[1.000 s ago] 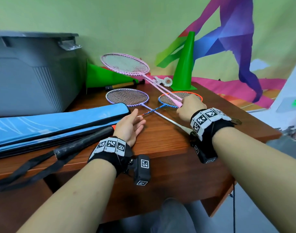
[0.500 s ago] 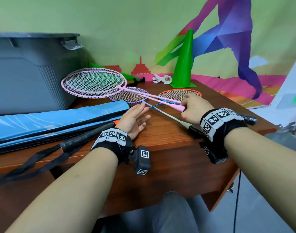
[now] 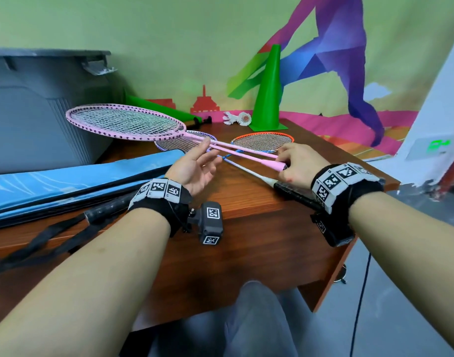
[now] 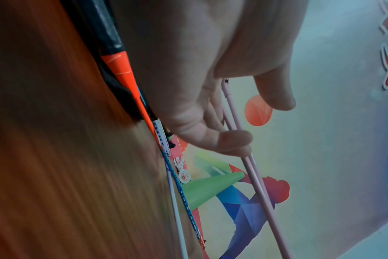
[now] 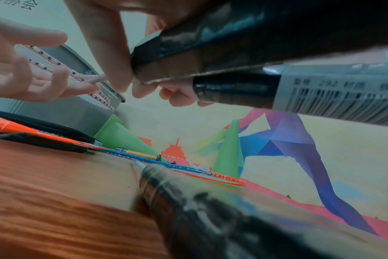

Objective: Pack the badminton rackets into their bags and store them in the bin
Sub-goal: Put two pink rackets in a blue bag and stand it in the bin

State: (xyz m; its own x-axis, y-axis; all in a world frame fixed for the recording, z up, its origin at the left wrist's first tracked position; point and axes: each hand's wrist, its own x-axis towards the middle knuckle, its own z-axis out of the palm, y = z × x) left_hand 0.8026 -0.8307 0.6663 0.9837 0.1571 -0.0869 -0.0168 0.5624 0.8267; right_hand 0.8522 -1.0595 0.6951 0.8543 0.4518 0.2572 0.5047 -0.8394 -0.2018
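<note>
Two pink rackets (image 3: 125,122) lie stacked and are lifted off the table, heads toward the grey bin (image 3: 40,106). My right hand (image 3: 287,161) grips them at their handles; in the right wrist view the black handles (image 5: 244,40) run through its fingers (image 5: 113,57). My left hand (image 3: 205,155) is open, palm up, with its fingers (image 4: 233,140) touching the pink shafts (image 4: 257,185) from below. An orange-and-blue racket (image 3: 262,141) and a purple racket (image 3: 179,144) lie crossed on the table. The blue racket bag (image 3: 79,176) lies at the left.
An upright green cone (image 3: 268,91) and shuttlecocks (image 3: 237,118) stand at the back; a second cone (image 3: 154,106) lies by the bin. A black racket handle (image 3: 295,194) lies near the right edge, and the bag's black straps (image 3: 40,240) trail off the front left.
My right hand has swung the pink rackets to the left and lifted them, so their heads are now in front of the bin. My left hand rose off the table to meet the shafts.
</note>
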